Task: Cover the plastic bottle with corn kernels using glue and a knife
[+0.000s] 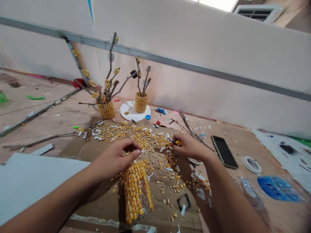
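Note:
My left hand (121, 155) is closed around the top end of a clear plastic bottle (136, 194), which tilts toward me. Rows of yellow corn kernels cover most of its side, with a bare see-through strip at the right. Over the right part of the loose kernels (145, 139), my right hand (188, 145) has its fingers pinched together, and a yellow corn kernel (178, 142) shows at them. The loose kernels lie spread over a cardboard sheet (85, 147) among white scraps.
Two kernel-covered pots (106, 110) with twigs stand at the back, one on a white disc (125, 108). Rightward lie a phone (224, 151), a tape roll (251, 164) and a blue-labelled plastic bottle (278, 188). White board (36, 181) lies left; a pale wall (194, 64) rises behind.

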